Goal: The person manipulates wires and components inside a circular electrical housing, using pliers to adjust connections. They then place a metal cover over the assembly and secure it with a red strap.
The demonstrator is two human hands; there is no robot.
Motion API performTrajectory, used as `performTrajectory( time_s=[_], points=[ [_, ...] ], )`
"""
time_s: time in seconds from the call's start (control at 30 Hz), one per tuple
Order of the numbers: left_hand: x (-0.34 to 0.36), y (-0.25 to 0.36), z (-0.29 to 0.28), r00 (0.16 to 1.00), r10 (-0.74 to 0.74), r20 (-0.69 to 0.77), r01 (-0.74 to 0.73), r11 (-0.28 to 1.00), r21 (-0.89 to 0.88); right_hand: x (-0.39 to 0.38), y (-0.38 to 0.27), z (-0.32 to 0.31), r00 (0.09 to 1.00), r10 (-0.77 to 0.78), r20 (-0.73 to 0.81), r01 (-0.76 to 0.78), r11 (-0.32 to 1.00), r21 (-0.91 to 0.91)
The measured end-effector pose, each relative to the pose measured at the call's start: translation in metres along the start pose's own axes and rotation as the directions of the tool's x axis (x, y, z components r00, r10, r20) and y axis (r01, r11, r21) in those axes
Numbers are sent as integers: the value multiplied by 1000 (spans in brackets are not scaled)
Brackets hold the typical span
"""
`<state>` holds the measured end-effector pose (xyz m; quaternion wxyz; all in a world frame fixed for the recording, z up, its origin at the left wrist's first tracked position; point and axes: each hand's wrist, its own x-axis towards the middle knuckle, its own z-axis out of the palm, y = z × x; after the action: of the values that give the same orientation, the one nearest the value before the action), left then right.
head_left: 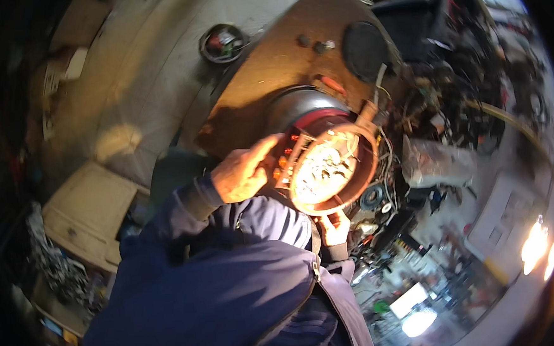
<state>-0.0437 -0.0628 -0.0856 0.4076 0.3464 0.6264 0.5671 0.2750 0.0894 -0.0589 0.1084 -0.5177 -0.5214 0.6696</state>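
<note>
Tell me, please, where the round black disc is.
In the head view, the disc lies upper right of centre, on the brown tabletop, right of small dark pieces.

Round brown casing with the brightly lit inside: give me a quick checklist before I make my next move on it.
1. Right hand at the lower rim of the round casing: ok.
2. Firmness of that hand's grip: cannot tell, the rim hides part of the fingers.
3. Left hand outside the lit opening: ok, it is to the left, index finger extended.
4. Parts inside clearly visible: not ok, glare washes them out.
5. Red-handled tool in sight: ok, on the wooden table beyond the metal body.
6. Power disconnected: cannot tell.
</note>
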Motion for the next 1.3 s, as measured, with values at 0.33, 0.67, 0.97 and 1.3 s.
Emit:
performTrajectory(
  time_s=[0.33,0.67,0.97,1.3],
  points=[
    [-33,-40,11,899,-118,422,-84,899,430,-60,101,-43,944,89,-317,-171,955,-242],
    [-9,-15,118,647,-244,722,-207,855,475,-180,208,-105,633,232,-739,-73,968,241],
    [-4,32,220,510,-328,795,-271,816,510,-337,340,-272,-138,45,-989,-326,941,88],
    [-29,44,239,547,-262,795,-498,661,561,-370,386,-454,-63,255,-965,-741,636,216]
  ],
)
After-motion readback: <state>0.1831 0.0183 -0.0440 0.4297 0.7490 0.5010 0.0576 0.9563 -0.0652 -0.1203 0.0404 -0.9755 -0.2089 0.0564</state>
